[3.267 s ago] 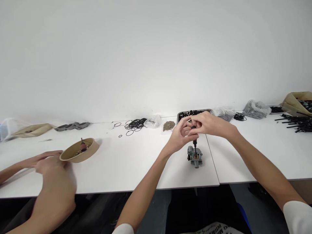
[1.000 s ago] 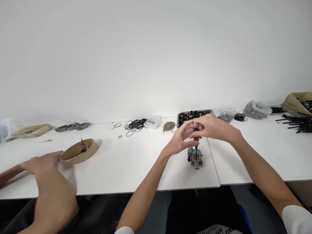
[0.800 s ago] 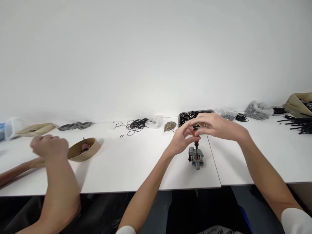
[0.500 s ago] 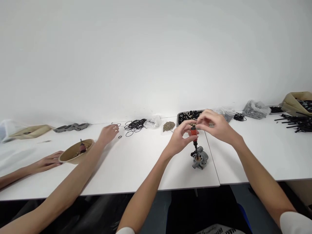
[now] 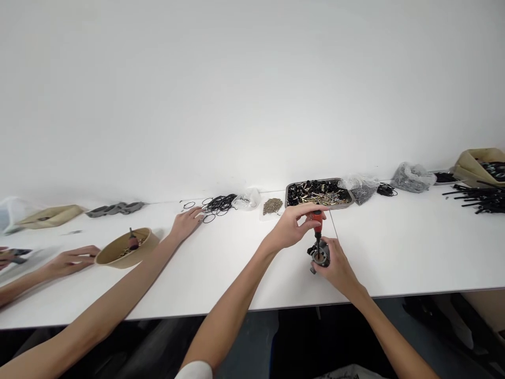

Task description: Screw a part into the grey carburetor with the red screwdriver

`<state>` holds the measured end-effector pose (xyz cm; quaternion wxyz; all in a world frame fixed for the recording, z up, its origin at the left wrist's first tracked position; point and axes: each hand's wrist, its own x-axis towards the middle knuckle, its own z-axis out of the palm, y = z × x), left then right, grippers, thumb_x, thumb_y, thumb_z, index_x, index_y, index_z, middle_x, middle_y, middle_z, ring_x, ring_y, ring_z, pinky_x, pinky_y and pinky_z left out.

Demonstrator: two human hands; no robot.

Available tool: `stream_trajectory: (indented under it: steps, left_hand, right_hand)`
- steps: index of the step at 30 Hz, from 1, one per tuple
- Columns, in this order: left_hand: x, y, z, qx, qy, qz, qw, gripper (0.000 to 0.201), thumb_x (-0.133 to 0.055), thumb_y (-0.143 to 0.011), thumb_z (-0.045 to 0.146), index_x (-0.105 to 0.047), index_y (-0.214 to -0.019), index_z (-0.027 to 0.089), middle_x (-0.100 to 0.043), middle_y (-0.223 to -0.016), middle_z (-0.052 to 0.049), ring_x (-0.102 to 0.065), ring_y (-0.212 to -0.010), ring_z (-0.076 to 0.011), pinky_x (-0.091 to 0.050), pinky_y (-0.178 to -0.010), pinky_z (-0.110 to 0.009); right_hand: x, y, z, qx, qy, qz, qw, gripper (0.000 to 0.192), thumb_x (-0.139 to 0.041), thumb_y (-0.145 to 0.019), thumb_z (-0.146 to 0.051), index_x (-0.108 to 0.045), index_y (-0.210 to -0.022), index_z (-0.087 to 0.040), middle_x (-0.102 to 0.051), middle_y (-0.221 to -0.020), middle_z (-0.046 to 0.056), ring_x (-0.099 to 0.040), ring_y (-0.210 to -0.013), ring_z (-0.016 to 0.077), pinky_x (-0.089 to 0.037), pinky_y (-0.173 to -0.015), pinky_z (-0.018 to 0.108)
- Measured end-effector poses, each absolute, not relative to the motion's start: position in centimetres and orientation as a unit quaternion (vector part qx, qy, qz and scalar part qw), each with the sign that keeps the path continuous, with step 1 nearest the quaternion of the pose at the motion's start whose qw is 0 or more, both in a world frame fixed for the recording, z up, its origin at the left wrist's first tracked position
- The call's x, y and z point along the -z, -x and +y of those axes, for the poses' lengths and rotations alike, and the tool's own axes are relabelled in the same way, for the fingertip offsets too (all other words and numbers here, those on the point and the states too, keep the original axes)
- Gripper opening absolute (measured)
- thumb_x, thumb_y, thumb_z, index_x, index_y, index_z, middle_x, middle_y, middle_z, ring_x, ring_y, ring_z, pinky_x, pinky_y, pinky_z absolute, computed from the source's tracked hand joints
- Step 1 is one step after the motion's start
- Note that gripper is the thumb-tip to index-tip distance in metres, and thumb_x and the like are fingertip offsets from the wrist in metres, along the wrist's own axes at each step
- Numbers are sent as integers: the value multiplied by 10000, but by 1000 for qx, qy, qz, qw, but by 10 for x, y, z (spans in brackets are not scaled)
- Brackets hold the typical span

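A screwdriver [image 5: 317, 223] with a red and black handle stands upright, its tip down inside the round opening of a grey metal carburetor [image 5: 320, 256]. My left hand [image 5: 294, 226] grips the handle between thumb and fingers near its top. Wrapped around the right side of the carburetor is my right hand [image 5: 336, 263], which hides much of its body. The carburetor rests on the white table close to the front edge. Behind my hands lies a metal tray [image 5: 289, 195] filled with black and brass-coloured small parts.
Left of the tray are small brass pieces [image 5: 272, 205] and black rubber rings [image 5: 221, 204]. A co-worker's hand [image 5: 187, 223] touches the table near the rings; another hand is beside a tan bowl [image 5: 114, 258]. Plastic bags [image 5: 412, 178] and black tubes [image 5: 481, 199] lie to the right.
My right hand has come down from above the screwdriver and taken hold of the carburetor. My left hand stays on the handle. The co-worker's hand has moved right, towards the rings.
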<state>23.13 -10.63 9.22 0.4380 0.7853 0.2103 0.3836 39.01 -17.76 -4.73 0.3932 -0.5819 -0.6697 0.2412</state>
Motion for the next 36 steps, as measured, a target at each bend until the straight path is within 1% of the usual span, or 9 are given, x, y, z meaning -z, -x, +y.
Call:
stream_trajectory:
  steps: [3, 7, 11, 14, 17, 21, 26, 31, 36]
  left_hand:
    - [-88, -229, -107, -407, -778, 217, 427, 214, -665, -874, 274, -714, -1066, 192, -631, -966, -65, -642, -756, -118, -560, -752, -307]
    - [-82, -230, -107, -449, -749, 246, 422, 251, -830, -726, 301, -739, -928, 183, -578, -855, -37, -602, -719, -117, -527, -609, -254]
    - [-91, -230, -111, -405, -753, 256, 451, 227, -735, -801, 263, -748, -1020, 202, -591, -865, -36, -601, -643, -93, -516, -545, -234]
    - [-97, -221, -108, -391, -757, 240, 466, 218, -677, -831, 253, -750, -1025, 186, -631, -951, -70, -644, -645, -105, -548, -567, -263]
    - [-87, -200, -94, -469, -688, 275, 481, 236, -756, -761, 260, -735, -966, 146, -688, -914, -88, -634, -563, -119, -503, -510, -272]
    - [-46, -169, -63, -629, -524, 336, 467, 322, -826, -659, 294, -679, -899, 137, -689, -807, -40, -579, -480, -91, -495, -578, -297]
    - [13, -159, -43, -603, -456, 420, 502, 470, -882, -531, 370, -638, -841, 115, -626, -725, 4, -576, -482, -96, -479, -582, -289]
    - [52, -160, -43, -577, -435, 450, 525, 554, -874, -524, 459, -613, -870, 114, -631, -684, -3, -549, -457, -102, -455, -528, -287]
    - [67, -157, -40, -545, -437, 461, 547, 534, -870, -510, 443, -617, -847, 117, -623, -598, 4, -534, -433, -113, -431, -496, -275]
  right_hand:
    - [45, -391, -175, -256, 570, -679, 385, 584, -616, -794, -256, -384, -1330, -263, -540, -1280, 96, -556, -1218, 285, -462, -1055, 500]
    - [43, -391, -174, -280, 582, -662, 380, 394, -642, -804, -348, -450, -1133, -246, -591, -1165, 81, -596, -1114, 278, -508, -966, 487]
    - [39, -393, -172, -292, 582, -664, 367, 434, -663, -796, -365, -468, -1162, -237, -600, -1076, 69, -614, -1036, 272, -532, -908, 468]
    - [37, -395, -171, -295, 569, -676, 364, 382, -660, -807, -335, -495, -1138, -242, -600, -1140, 77, -593, -1122, 280, -510, -974, 471]
    - [34, -399, -171, -246, 571, -692, 367, 275, -714, -779, -307, -544, -981, -228, -540, -1296, 109, -492, -1272, 323, -428, -1081, 511]
    - [17, -418, -172, -238, 576, -718, 310, 209, -684, -812, -270, -610, -1005, -240, -566, -1132, 93, -551, -1123, 308, -463, -1006, 508]
    - [-19, -467, -173, -293, 551, -748, 226, 200, -539, -870, -241, -625, -1050, -246, -553, -1121, 55, -602, -792, 187, -515, -759, 361]
    - [-33, -549, -164, -279, 590, -727, 213, 235, -563, -847, -272, -667, -1049, -214, -593, -1080, 89, -606, -795, 220, -492, -727, 367]
    - [-40, -659, -144, -173, 676, -680, 224, 187, -657, -783, -239, -718, -943, -162, -627, -983, 150, -586, -769, 245, -461, -746, 393]
